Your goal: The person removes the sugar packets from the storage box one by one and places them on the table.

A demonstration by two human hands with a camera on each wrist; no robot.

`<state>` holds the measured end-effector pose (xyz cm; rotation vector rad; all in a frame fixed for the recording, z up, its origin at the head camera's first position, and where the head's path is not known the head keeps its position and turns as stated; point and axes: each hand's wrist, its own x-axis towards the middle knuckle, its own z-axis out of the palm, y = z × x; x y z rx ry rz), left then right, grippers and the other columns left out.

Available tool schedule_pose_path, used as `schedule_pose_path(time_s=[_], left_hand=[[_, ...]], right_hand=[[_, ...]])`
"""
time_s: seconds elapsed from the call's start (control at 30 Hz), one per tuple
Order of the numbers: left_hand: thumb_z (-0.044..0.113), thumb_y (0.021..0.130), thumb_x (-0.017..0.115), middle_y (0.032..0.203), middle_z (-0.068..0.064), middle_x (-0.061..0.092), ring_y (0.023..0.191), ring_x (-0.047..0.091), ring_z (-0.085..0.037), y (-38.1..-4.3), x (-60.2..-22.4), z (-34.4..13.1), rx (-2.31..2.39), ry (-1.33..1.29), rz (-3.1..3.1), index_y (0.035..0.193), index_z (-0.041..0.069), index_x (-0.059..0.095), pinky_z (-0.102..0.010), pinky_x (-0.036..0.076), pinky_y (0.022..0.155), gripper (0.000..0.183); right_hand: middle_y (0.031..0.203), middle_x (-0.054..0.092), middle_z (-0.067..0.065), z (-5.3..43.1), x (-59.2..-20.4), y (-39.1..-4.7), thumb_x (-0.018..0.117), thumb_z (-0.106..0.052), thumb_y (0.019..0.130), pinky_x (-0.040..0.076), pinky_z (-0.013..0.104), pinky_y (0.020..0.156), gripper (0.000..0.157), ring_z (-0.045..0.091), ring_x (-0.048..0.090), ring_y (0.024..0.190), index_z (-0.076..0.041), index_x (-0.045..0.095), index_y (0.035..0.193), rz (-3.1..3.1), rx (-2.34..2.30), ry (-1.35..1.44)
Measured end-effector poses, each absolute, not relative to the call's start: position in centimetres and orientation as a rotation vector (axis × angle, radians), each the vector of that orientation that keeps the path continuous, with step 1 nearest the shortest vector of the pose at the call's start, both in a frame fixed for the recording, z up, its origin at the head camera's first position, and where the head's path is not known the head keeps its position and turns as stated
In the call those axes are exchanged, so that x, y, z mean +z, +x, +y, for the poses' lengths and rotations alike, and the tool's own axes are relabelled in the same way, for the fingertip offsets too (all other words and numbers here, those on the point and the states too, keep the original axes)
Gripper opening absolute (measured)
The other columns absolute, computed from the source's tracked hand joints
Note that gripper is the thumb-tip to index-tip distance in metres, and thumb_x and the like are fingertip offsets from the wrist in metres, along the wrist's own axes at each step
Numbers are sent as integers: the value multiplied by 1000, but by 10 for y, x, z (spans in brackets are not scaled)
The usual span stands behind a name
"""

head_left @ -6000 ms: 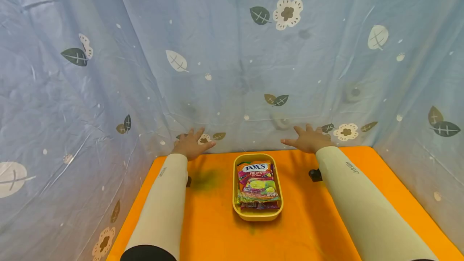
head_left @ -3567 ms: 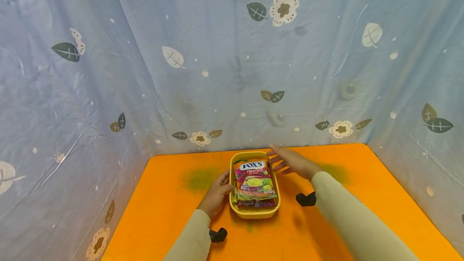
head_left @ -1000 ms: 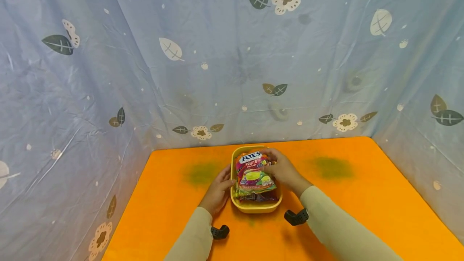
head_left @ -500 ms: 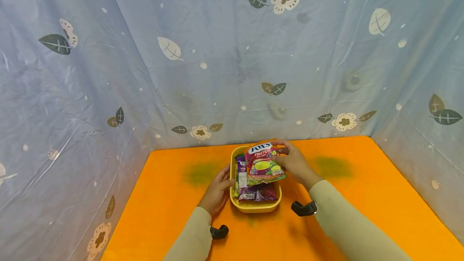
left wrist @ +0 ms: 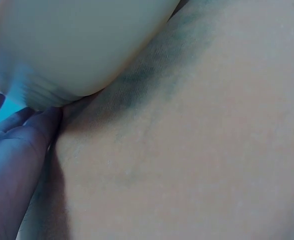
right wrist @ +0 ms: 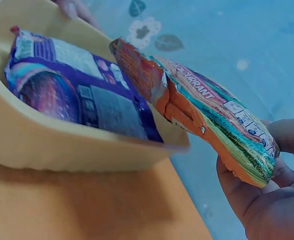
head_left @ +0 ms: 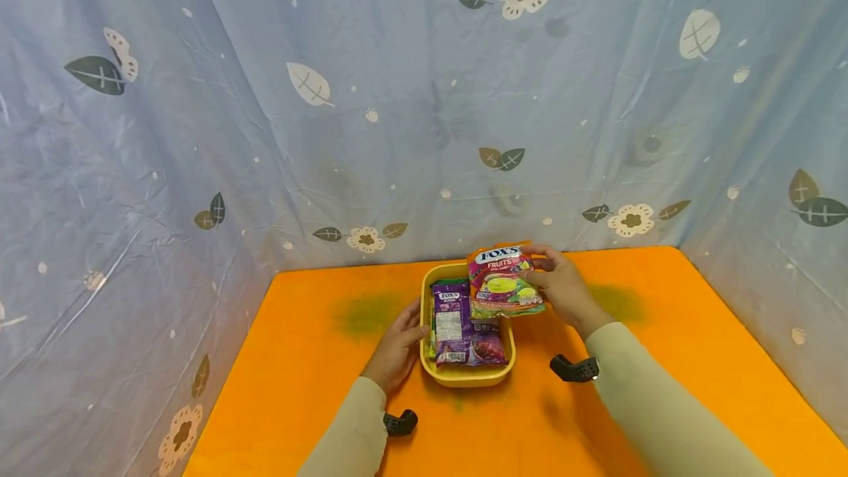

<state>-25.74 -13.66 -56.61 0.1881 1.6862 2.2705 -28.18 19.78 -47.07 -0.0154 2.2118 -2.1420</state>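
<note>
My right hand (head_left: 563,289) pinches a Fox's Fruits candy bag (head_left: 501,282) by its right edge, with the thumb over its printed front. It is raised and tilted over the right rim of a yellow plastic container (head_left: 464,381). Inside the container lies a purple Fox's candy bag (head_left: 450,322), a sliver of green packaging showing at its left. My left hand (head_left: 395,350) holds the container's left side, thumb at the rim and fingers along the outer wall. The left wrist view shows the fingers (left wrist: 42,122) against the container's lower wall (left wrist: 87,45).
An orange table (head_left: 318,389) with dark greenish patches bears the container. Blue curtains (head_left: 397,168) printed with leaves and flowers close off the back and both sides. Each wrist carries a black device (head_left: 400,424).
My right hand has lifted the Fruits candy bag up and to the right, off the pile, uncovering the purple bag. The left hand and the container stay in place.
</note>
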Motion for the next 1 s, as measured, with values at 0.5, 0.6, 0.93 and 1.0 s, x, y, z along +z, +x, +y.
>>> schedule_pose_path(time_s=[0.5,0.6,0.93,1.0], left_hand=[[2,111,54,175,-20,28,153,40,-38,-260,-570,-138,2299,232,1630,174,9,26,-46,44,118,70],[3,111,55,175,-19,29,153,41,-38,-260,-570,-139,2292,213,1638,175,11,26,-45,44,118,70],[2,112,54,175,-16,30,154,40,-36,-261,-571,-139,2297,207,1630,175,13,28,-42,44,118,68],[2,112,54,175,-16,30,154,40,-36,-261,-572,-139,2297,212,1631,174,13,28,-42,44,118,68]], right_hand=[[140,49,15,241,-470,-290,66,-10,111,55,22,69,56,14,59,87,-8,47,163,2295,-2124,90],[140,49,15,249,-472,-292,66,-11,111,57,23,73,56,16,59,92,-10,46,164,2308,-2111,121],[146,49,22,268,-486,-296,63,-10,112,60,25,80,60,21,60,102,-7,40,167,2359,-2066,153],[146,49,23,270,-490,-295,62,-9,112,59,24,78,60,22,59,101,-6,39,168,2381,-2036,157]])
